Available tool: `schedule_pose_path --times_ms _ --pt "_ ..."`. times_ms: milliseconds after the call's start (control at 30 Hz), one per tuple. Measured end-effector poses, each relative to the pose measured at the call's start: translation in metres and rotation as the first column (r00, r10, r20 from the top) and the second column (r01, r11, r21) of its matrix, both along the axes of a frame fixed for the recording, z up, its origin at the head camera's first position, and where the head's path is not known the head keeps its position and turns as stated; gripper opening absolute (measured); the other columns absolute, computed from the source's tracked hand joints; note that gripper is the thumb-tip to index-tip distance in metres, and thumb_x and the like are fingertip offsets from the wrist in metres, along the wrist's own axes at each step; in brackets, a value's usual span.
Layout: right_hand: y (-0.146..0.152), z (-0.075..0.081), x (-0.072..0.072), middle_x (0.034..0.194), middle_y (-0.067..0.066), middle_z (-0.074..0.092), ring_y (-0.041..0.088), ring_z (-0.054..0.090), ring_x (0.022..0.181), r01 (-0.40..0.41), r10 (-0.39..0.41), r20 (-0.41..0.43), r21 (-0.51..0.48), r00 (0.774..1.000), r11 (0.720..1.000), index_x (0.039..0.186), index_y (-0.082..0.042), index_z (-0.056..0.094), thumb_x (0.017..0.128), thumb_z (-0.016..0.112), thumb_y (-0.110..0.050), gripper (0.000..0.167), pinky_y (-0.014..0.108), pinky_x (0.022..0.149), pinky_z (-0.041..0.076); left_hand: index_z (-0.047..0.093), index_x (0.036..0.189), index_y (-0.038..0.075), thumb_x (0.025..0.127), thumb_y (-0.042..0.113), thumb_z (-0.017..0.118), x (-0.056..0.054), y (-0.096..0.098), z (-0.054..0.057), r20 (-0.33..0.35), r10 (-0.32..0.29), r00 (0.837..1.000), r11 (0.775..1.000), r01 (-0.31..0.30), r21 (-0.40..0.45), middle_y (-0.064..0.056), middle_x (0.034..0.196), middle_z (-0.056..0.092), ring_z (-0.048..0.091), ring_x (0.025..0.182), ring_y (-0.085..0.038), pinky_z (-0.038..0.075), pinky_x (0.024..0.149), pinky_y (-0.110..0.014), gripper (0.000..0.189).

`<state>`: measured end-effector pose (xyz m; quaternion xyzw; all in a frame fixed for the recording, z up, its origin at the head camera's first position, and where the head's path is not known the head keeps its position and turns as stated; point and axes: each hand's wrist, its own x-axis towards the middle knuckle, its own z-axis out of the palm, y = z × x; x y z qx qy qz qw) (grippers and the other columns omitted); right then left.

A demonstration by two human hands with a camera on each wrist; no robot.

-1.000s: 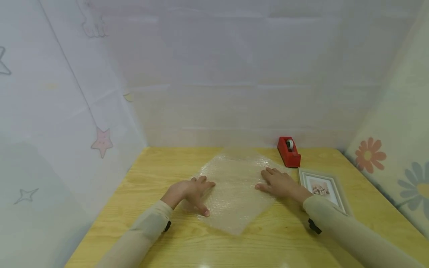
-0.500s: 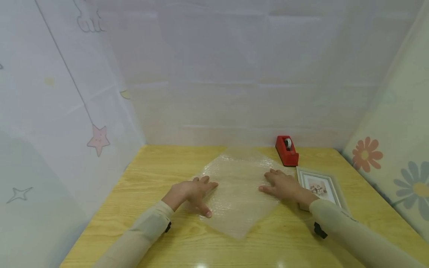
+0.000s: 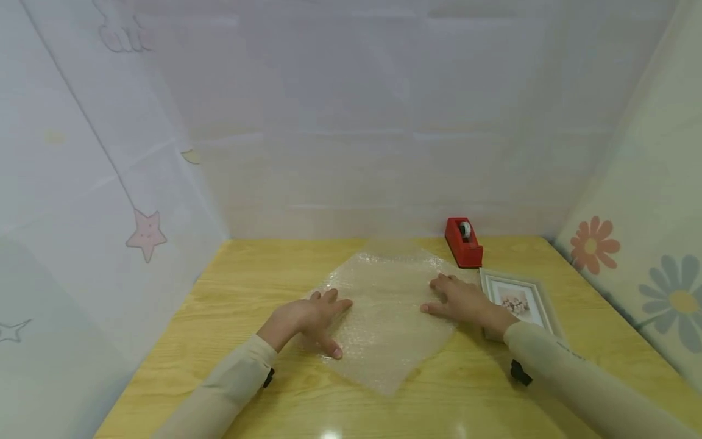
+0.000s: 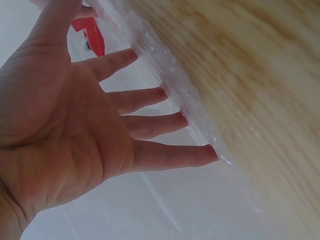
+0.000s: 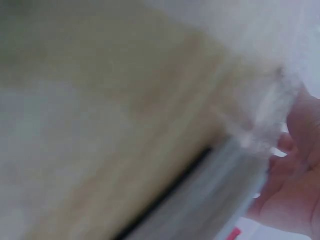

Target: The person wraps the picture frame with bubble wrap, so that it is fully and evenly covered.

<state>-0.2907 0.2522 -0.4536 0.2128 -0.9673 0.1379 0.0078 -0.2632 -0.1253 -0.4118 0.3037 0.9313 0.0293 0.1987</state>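
A sheet of clear bubble wrap [image 3: 389, 323] lies flat on the wooden table, turned so one corner points toward the person. On its left side rests my left hand [image 3: 312, 320], fingers spread. The left wrist view shows that hand's straight fingertips [image 4: 202, 156] touching the bubble wrap [image 4: 175, 75]. My right hand [image 3: 460, 302] lies on the right corner of the sheet with its fingers extended. Just beside the right wrist is a light picture frame [image 3: 529, 302] with a flower print, partly covered by the forearm. The right wrist view catches the frame's edge [image 5: 220, 195], blurred.
A red tape dispenser [image 3: 464, 242] with a roll in it stands at the back right, behind the picture frame. The wooden table [image 3: 247, 268] meets a pale printed cloth wall [image 3: 329, 152] at the back, with more cloth at both sides.
The head view has shifted slightly, so the scene slides a little to the left. Both hands stay spread on the bubble wrap, with hardly any movement.
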Motion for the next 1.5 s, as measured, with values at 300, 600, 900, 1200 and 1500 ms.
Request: schedule_pose_path --times_ms 300,600,900,1200,1500 --pt "-0.005 0.016 -0.003 0.139 0.031 0.053 0.050 0.052 0.124 -0.065 0.062 0.033 0.083 0.998 0.994 0.137 0.003 0.060 0.095 0.067 -0.055 0.072 0.062 0.096 0.045 0.024 0.164 0.021 0.073 0.062 0.083 -0.002 -0.001 0.001 0.011 0.010 1.000 1.000 -0.010 0.010 -0.019 0.167 0.010 0.013 0.147 -0.052 0.035 0.102 -0.069 0.116" --pt "-0.007 0.008 -0.002 0.137 0.025 0.057 0.048 0.052 0.124 -0.032 0.032 0.006 0.018 0.999 0.999 0.140 0.002 0.055 0.096 0.068 -0.051 0.070 0.066 0.089 0.047 0.025 0.163 0.021 0.074 0.062 0.083 -0.003 -0.003 0.000 -0.010 -0.001 1.000 1.000 0.001 -0.002 -0.020 0.166 0.013 0.016 0.146 -0.053 0.034 0.103 -0.070 0.114" --pt "-0.014 0.004 0.002 0.130 0.017 0.058 0.044 0.056 0.117 -0.023 0.021 0.029 0.052 0.999 0.998 0.135 -0.012 0.058 0.096 0.067 -0.053 0.058 0.069 0.083 0.046 0.025 0.164 0.022 0.073 0.063 0.084 -0.004 -0.011 -0.010 0.042 0.012 0.999 0.999 -0.013 0.036 -0.020 0.167 0.011 0.015 0.146 -0.053 0.033 0.102 -0.072 0.116" --pt "-0.007 0.010 0.002 0.141 0.033 0.050 0.052 0.048 0.128 -0.037 0.038 0.026 -0.020 0.999 0.999 0.134 -0.003 0.064 0.095 0.071 -0.049 0.061 0.066 0.095 0.043 0.025 0.164 0.021 0.075 0.062 0.083 -0.007 -0.006 -0.003 0.043 -0.002 0.999 0.999 0.000 0.034 -0.019 0.167 0.010 0.013 0.147 -0.053 0.029 0.105 -0.071 0.113" --pt "-0.003 0.008 -0.001 0.146 0.032 0.047 0.049 0.041 0.136 0.010 0.002 0.113 -0.104 0.994 0.995 0.135 0.000 0.064 0.093 0.074 -0.047 0.063 0.062 0.108 0.034 0.025 0.164 0.024 0.076 0.060 0.084 -0.004 -0.008 -0.002 0.056 0.018 0.998 0.999 -0.021 0.047 -0.017 0.168 0.009 0.012 0.148 -0.050 0.027 0.107 -0.071 0.112"
